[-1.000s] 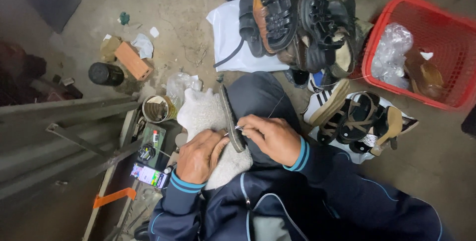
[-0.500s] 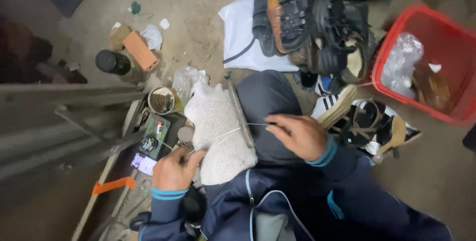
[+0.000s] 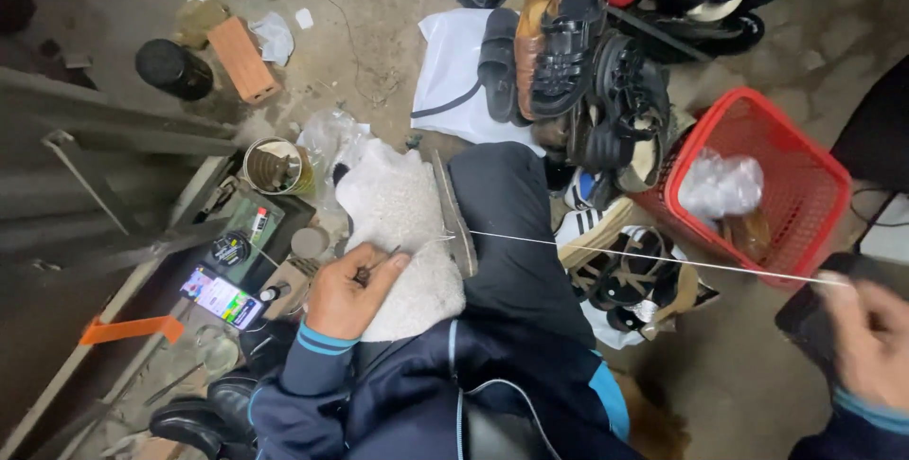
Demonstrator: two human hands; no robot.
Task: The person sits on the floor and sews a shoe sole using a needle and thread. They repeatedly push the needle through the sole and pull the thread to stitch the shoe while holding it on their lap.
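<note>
We are at the thread-drawing stage of a hand stitch. Our left hand rests on the cream fleece-lined shoe lying across our lap, fingers curled shut around a small dark-handled tool, probably an awl, with the tip just ahead of the fingertips. Our right hand is stretched far out to the side, fingers closed on the end of a long white thread. The thread runs taut from those fingers back to the grey sole edge of the shoe, just beyond the left fingertips.

We judge that the stitch is being pulled tight. The next move calls for steady tension until the slack is gone, while the left hand pins the shoe in place.

Limits of view: the right hand is blurred and cut by the frame edge, so its exact grip is unclear. The point where the thread enters the sole is too small to make out. Beyond the right fingers stands a red plastic basket; past the shoe lies a pile of dark sandals.
</note>
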